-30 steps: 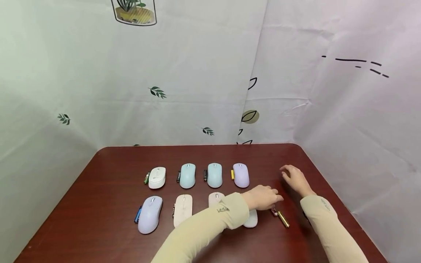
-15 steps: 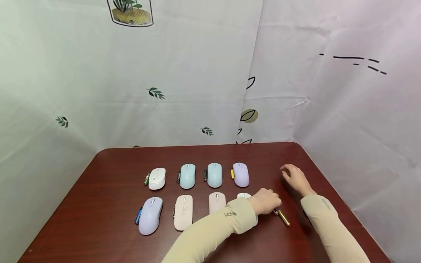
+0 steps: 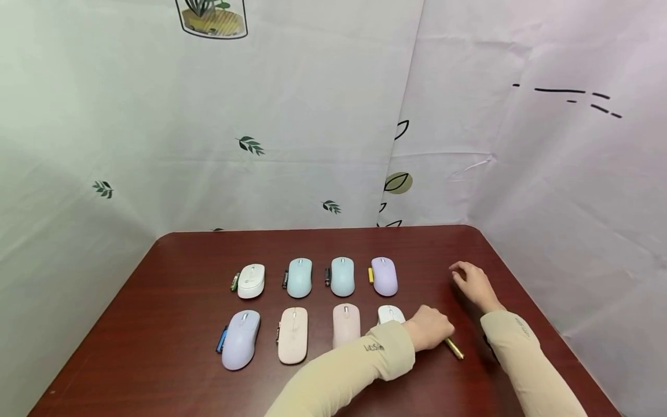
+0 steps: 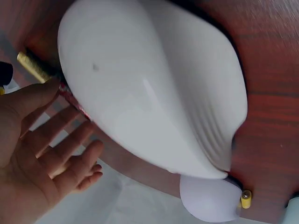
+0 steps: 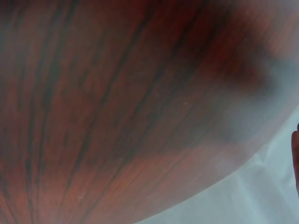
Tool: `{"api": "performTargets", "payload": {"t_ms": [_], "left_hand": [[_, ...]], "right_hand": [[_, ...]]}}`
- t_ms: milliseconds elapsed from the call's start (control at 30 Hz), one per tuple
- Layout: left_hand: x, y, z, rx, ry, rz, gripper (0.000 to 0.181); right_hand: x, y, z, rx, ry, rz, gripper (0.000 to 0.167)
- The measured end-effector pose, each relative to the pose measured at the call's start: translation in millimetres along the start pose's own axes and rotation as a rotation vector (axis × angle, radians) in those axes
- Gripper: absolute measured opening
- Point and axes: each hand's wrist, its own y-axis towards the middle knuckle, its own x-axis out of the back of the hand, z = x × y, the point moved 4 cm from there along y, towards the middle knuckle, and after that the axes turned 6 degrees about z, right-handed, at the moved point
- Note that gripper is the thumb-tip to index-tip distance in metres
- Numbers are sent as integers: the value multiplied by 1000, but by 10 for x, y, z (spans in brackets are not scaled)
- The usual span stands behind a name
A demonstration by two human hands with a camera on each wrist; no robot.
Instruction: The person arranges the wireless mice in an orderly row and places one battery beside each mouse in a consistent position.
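Observation:
My left hand (image 3: pixel 428 328) reaches over the table's right part with its fingers curled down. In the left wrist view its thumb and index finger pinch a red battery (image 4: pixel 74 101), partly covered by them. Just beyond lies a gold battery (image 3: pixel 454 348), apart from the other things. Beside the hand sits a white mouse (image 3: pixel 391 313), partly behind the wrist; it looms large in the left wrist view. My right hand (image 3: pixel 475 286) rests at the table's right side, fingers loosely bent, holding nothing. Its wrist view shows mostly bare wood.
Other mice stand in two rows: white (image 3: pixel 251 282), two light blue, a purple one (image 3: pixel 384 277), a lavender one (image 3: pixel 241 340), cream (image 3: pixel 293 336) and pink (image 3: pixel 346 324). Most have a battery at their left side, such as the yellow battery (image 3: pixel 370 275). Cloth walls surround the table (image 3: pixel 130 347).
My left hand has lowered slightly and its fingers have closed over the red battery, now hidden in the head view. The right hand has stayed in place.

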Motion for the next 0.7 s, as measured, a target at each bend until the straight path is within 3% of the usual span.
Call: {"api": "performTargets", "payload": {"t_ms": [233, 500, 700], "left_hand": [[49, 22, -110, -2, 5, -41, 8], [13, 61, -268, 2, -10, -6, 11], [0, 61, -289, 11, 5, -10, 12]], "right_hand": [[-15, 0, -5, 16, 2, 7, 16], [-25, -14, -2, 6, -4, 7, 15], [-32, -1, 10, 20, 0, 3, 14]]}}
